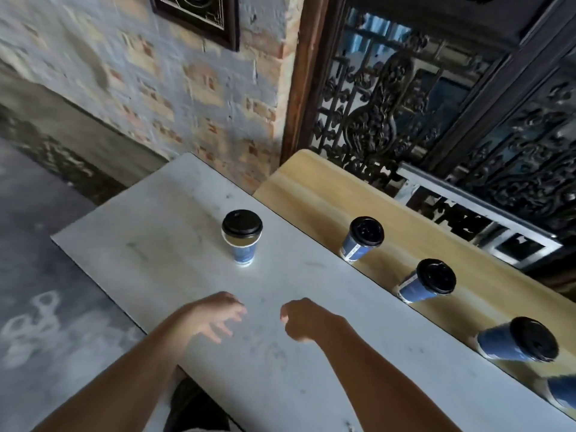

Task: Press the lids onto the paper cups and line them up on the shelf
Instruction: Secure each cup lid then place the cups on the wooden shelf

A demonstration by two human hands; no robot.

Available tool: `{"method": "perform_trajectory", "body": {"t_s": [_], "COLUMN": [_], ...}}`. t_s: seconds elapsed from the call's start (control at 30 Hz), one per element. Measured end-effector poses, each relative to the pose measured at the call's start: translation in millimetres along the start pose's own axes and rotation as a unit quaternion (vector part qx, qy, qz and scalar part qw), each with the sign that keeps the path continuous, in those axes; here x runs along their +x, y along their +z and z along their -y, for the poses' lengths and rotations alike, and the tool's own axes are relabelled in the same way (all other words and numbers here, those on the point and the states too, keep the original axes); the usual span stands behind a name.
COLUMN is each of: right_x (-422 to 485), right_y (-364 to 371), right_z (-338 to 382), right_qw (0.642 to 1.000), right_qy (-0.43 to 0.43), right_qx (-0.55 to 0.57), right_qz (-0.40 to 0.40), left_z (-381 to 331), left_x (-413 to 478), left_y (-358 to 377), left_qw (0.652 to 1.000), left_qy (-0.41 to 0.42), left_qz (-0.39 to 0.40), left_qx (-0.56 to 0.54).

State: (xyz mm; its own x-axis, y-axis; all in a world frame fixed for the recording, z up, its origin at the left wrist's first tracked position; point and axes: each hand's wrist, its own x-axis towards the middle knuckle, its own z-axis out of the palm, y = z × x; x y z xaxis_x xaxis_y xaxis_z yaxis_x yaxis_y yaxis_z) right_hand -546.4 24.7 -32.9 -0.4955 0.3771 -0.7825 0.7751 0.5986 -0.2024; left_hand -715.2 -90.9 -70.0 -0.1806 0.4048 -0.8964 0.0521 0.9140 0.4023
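One blue paper cup point(242, 236) with a black lid stands alone on the white table point(162, 232), far from both hands. On the wooden shelf point(314, 182) beyond the table's right edge, three lidded blue cups stand in a row: one at the far end point(361, 239), one in the middle point(427, 281), one nearer point(517, 339). Part of another blue cup point(562, 392) shows at the right frame edge. My left hand point(218, 314) hovers over the table, fingers spread, empty. My right hand point(304, 319) is beside it, fingers curled in, holding nothing.
A painted brick wall point(187, 88) with a dark picture frame point(199, 17) rises behind the table. A black ornate iron grille point(405, 104) stands behind the shelf. Grey concrete floor point(37, 275) lies to the left of the table.
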Motion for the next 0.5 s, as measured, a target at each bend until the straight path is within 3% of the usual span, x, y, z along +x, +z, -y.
{"method": "perform_trajectory", "body": {"t_s": [0.07, 0.13, 0.23, 0.37, 0.5], "right_x": [13, 28, 43, 52, 61], "right_y": [-22, -45, -74, -90, -91], "right_z": [14, 25, 49, 76, 94], "right_qw": [0.998, 0.974, 0.864, 0.710, 0.631], "right_qy": [0.032, 0.090, 0.174, 0.164, 0.132], "right_qx": [0.052, 0.204, 0.467, 0.674, 0.757], "right_qz": [-0.012, -0.028, -0.072, -0.120, -0.107], "left_z": [-7, -17, -35, -70, -89], "left_x": [6, 9, 13, 8, 12], "left_y": [-43, -84, -129, -157, -151], "left_qw": [0.997, 0.995, 0.989, 0.964, 0.964], "left_qy": [-0.039, -0.067, -0.029, 0.044, 0.064], "left_qz": [-0.012, -0.021, -0.038, 0.002, 0.082], "left_qx": [-0.065, -0.064, -0.139, -0.262, -0.245]}}
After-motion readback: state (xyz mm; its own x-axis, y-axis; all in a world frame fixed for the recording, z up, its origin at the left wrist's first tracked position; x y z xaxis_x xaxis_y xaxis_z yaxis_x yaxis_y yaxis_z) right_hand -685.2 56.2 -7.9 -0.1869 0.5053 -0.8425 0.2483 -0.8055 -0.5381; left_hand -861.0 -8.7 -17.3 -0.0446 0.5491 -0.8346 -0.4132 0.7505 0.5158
